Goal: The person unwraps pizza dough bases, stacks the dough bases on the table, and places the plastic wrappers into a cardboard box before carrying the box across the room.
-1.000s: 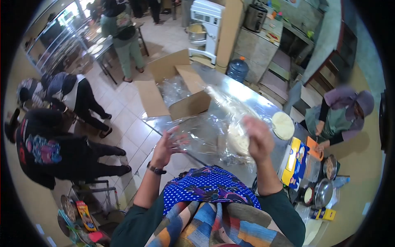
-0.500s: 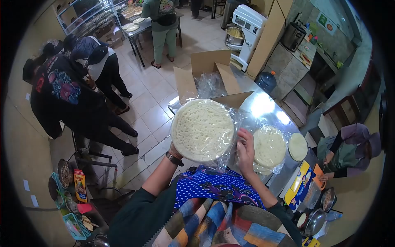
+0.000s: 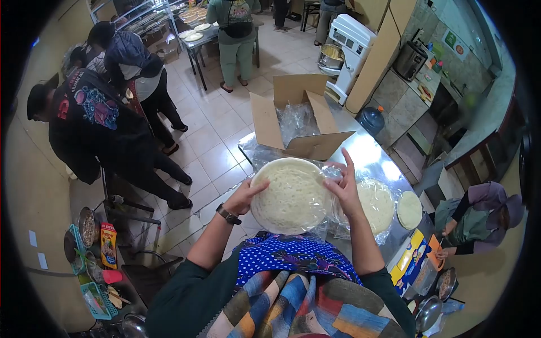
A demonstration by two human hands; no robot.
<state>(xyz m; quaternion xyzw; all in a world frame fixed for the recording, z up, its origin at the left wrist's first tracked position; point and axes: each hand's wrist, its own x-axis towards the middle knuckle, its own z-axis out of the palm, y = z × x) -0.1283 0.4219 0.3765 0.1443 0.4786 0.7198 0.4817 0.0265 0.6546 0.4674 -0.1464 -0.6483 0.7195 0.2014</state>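
Between my hands is a round pale flatbread (image 3: 291, 196) in clear plastic, held above the near edge of the metal table. My left hand (image 3: 245, 197) grips its left rim, thumb on top. At its upper right, my right hand (image 3: 344, 183) pinches the plastic between thumb and fingers, with the index finger raised. Just right of it, a second wrapped flatbread (image 3: 376, 205) lies on the table, partly behind my right wrist. Farther right lies a smaller pale round (image 3: 409, 210).
An open cardboard box (image 3: 327, 143) with clear plastic inside stands at the table's far end. Yellow and blue packages (image 3: 409, 256) lie right, near a person cutting on an orange board (image 3: 435, 252). Several people stand left and behind. A water jug (image 3: 371, 119) stands beyond the table.
The wrapped flatbread has moved slightly right and down. My left hand has come from beneath it to its left rim, and my right hand has closed on the plastic at its edge.
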